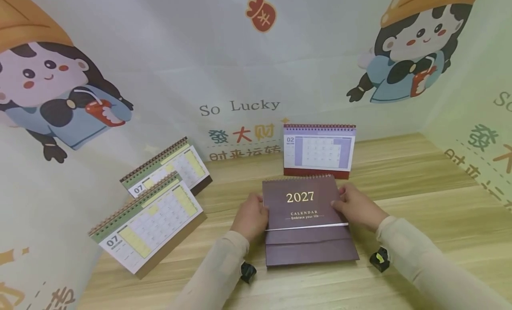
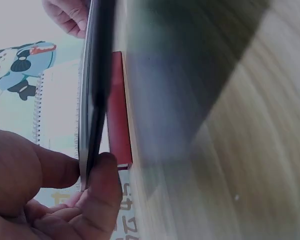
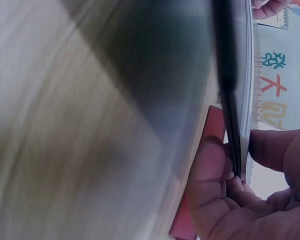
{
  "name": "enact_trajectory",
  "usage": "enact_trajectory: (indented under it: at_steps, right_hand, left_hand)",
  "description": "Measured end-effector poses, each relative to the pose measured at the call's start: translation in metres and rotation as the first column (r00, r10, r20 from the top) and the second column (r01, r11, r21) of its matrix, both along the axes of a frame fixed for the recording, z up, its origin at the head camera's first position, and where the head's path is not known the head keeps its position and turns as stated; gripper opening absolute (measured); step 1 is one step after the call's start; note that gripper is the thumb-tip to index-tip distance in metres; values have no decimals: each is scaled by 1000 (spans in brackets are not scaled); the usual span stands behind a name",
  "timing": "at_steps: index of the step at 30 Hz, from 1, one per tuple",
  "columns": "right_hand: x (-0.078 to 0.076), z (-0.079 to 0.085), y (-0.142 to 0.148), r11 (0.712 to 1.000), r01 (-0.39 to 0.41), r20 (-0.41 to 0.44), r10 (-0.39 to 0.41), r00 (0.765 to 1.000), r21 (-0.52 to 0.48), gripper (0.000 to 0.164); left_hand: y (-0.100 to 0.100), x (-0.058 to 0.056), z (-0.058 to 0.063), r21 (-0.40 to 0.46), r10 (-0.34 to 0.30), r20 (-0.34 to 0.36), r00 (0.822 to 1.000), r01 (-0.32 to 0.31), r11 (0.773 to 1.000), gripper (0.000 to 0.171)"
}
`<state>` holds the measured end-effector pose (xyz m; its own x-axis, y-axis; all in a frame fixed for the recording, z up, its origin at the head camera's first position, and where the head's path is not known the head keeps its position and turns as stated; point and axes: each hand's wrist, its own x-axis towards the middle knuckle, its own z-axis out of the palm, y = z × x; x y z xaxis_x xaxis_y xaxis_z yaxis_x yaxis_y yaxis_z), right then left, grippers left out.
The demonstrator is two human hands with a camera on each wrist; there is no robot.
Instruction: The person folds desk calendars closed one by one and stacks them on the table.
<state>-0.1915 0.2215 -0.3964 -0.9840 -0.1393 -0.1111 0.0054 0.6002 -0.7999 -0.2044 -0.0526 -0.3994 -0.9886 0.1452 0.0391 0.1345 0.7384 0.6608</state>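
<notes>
A dark maroon desk calendar (image 1: 302, 207) with gold "2027" lettering is held by both hands, its spiral binding at the far edge. The left hand (image 1: 251, 217) pinches its left edge; the left wrist view shows thumb and fingers (image 2: 102, 195) on opposite faces of it. On the right edge, the right hand (image 1: 360, 207) pinches in the same way, also seen in the right wrist view (image 3: 245, 200). In both wrist views the calendar is edge-on, above the wooden table (image 1: 248, 179), where a shadow falls. Right behind it stands a purple calendar (image 1: 320, 152) with a red base.
Two green-and-yellow calendars (image 1: 154, 223) showing "07" stand at the left, one partly behind the other (image 1: 192, 163). A printed cloth backdrop (image 1: 180, 78) with cartoon figures rises behind and along both sides of the table.
</notes>
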Motion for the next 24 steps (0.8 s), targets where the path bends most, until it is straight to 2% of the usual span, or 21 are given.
enact_trajectory:
  at_steps: [6,13,19,24]
  right_hand:
    - [-1,8,18,1000,-7,-45,6,999,-10,34]
    - [-2,10,54,999,16,-70,-13,997,44,32]
    - [0,8,90,997,34,-57,-30,998,72,33]
    - [5,8,119,986,51,-49,-44,998,159,35]
  left_hand:
    - [12,-2,3,38,-34,-26,999,35,999,27]
    - [42,-7,2,94,-100,-29,995,103,990,28]
    - [76,-6,-4,205,-153,39,987,142,969,24]
    - [102,-2,-12,262,-194,75,978,168,950,24]
